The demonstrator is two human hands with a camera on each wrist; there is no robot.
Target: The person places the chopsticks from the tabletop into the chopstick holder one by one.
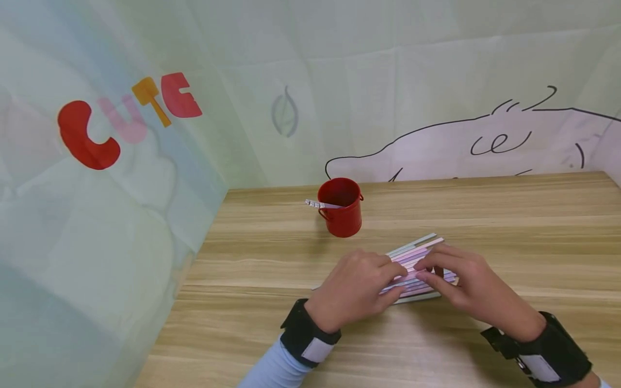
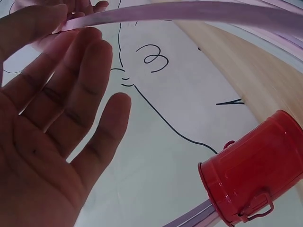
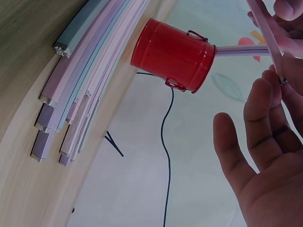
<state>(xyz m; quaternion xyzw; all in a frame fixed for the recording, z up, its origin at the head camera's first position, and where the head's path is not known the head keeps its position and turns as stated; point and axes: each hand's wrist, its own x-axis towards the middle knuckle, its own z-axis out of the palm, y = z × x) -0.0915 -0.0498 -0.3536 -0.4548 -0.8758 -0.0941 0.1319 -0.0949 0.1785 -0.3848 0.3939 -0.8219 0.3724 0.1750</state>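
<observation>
A thin pink strip runs between both hands above the table. My left hand pinches it between thumb and forefinger, the other fingers loosely bent. At the strip's end, the thumb and fingertips of my right hand grip it. Below the hands lies a fanned pile of pink, purple and pale blue-green strips, partly hidden by them in the head view. A small red bucket stands upright behind the pile, with a few purplish strips leaning out over its rim.
The wooden table ends at a pale printed curtain at the back. Another curtain side, with the letters CUTE, borders the left. Handles stick out from the bucket's sides.
</observation>
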